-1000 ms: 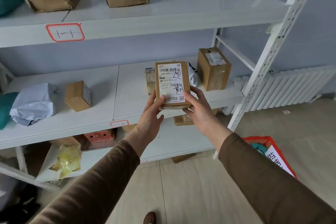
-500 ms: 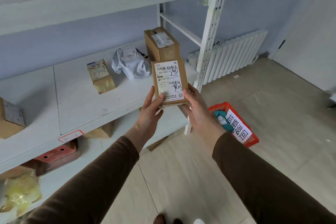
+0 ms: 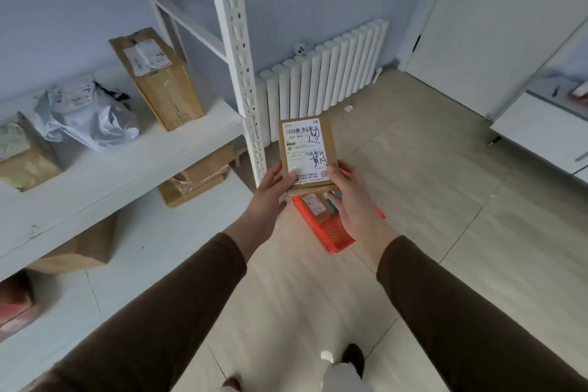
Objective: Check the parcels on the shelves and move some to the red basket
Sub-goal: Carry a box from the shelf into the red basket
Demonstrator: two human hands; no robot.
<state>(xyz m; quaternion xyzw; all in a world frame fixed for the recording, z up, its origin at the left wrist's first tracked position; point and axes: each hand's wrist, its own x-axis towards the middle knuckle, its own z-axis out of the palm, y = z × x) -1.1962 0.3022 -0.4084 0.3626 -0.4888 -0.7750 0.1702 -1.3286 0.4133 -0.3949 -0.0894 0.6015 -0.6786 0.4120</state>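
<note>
I hold a small flat cardboard parcel [image 3: 307, 154] upright with both hands, its white label with black handwriting facing me. My left hand [image 3: 265, 200] grips its lower left edge and my right hand [image 3: 353, 200] its lower right edge. Directly below and behind the parcel, the red basket [image 3: 331, 232] stands on the floor, partly hidden by my hands; a small labelled box [image 3: 315, 205] lies inside it. The white shelves [image 3: 105, 175] are to my left, with a tall brown box [image 3: 159, 79], a grey plastic mailer [image 3: 82, 111] and another box [image 3: 22, 156] on the middle level.
A white upright post [image 3: 238, 60] of the shelving stands just left of the parcel. More cardboard boxes [image 3: 197, 178] lie on the lower shelf. A white radiator [image 3: 324, 73] lines the far wall, a white cabinet [image 3: 541, 134] is at right. My shoes [image 3: 350, 360] show on the wood-look floor.
The view has swung right and down, away from the shelves. The parcel in both hands has come off the shelf area and now hangs above the red basket.
</note>
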